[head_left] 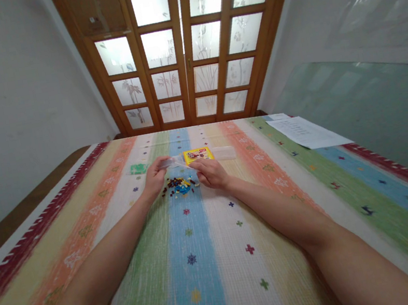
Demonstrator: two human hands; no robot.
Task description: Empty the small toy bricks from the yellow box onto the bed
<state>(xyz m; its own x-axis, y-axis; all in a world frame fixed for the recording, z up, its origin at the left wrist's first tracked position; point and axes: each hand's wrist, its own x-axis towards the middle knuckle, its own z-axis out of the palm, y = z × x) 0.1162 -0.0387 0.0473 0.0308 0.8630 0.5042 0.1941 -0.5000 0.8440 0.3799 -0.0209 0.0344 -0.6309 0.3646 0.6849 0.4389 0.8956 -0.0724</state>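
Between my two hands, above a pile of small building bricks (180, 184), is a clear plastic bag (179, 162). My left hand (156, 174) pinches its left side, and my right hand (209, 171) has its fingers closed on the right side. Nothing can be made out inside the bag. The loose bricks are brown, yellow, blue and white, and lie just below the hands on the tablecloth. Directly behind my right hand is a yellow-edged card or booklet (198, 153) with a printed picture, partly hidden by the fingers.
Left of my left hand lies a clear packet with green pieces (138, 169). A flat clear plastic piece (224, 153) lies right of the booklet. White paper sheets (305, 132) rest at the right on the striped tablecloth (200, 290). Wooden glass-paned doors (183, 67) stand behind the table.
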